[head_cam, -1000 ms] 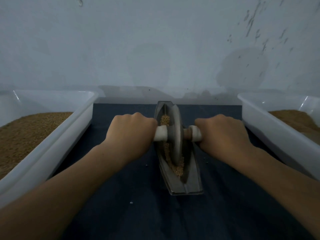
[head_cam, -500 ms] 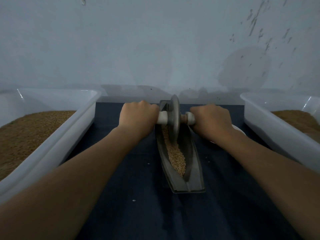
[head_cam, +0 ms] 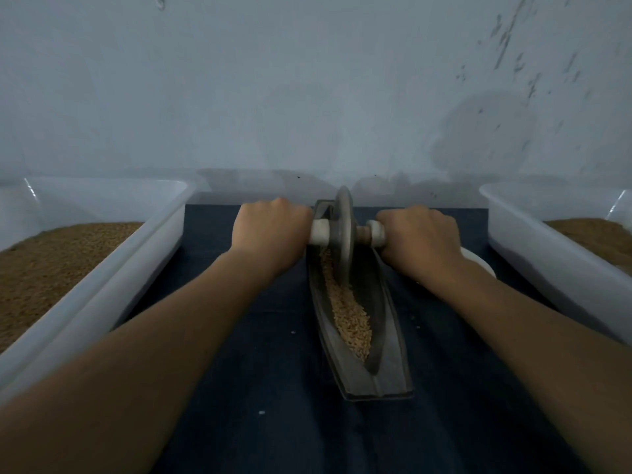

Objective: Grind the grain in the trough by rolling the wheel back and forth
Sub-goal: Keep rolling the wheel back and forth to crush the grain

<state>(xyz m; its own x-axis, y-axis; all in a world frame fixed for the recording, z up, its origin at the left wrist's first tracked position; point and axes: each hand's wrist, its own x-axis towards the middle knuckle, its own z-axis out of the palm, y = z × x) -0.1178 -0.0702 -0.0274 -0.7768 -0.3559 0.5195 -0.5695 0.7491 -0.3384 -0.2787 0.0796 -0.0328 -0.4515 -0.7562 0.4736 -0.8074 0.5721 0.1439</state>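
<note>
A narrow grey boat-shaped trough [head_cam: 393, 340] lies lengthwise on the dark blue cloth, running away from me. Tan grain [head_cam: 349, 316] fills its groove from the middle to the near end. A grey metal wheel [head_cam: 343, 234] stands upright at the trough's far end, on an axle with white handles. My left hand [head_cam: 270, 230] is closed around the left handle, and my right hand [head_cam: 420, 237] is closed around the right handle. Both arms are stretched forward.
A white plastic tub [head_cam: 102, 282] with brown grain stands at the left, and another white tub [head_cam: 554, 254] with brown grain at the right. A small white dish [head_cam: 478, 265] peeks out behind my right wrist. A pale wall rises just beyond the trough. Loose grains dot the cloth.
Both hands have pushed the wheel away from me, from the middle of the trough to its far end. The grain in the near half is now uncovered.
</note>
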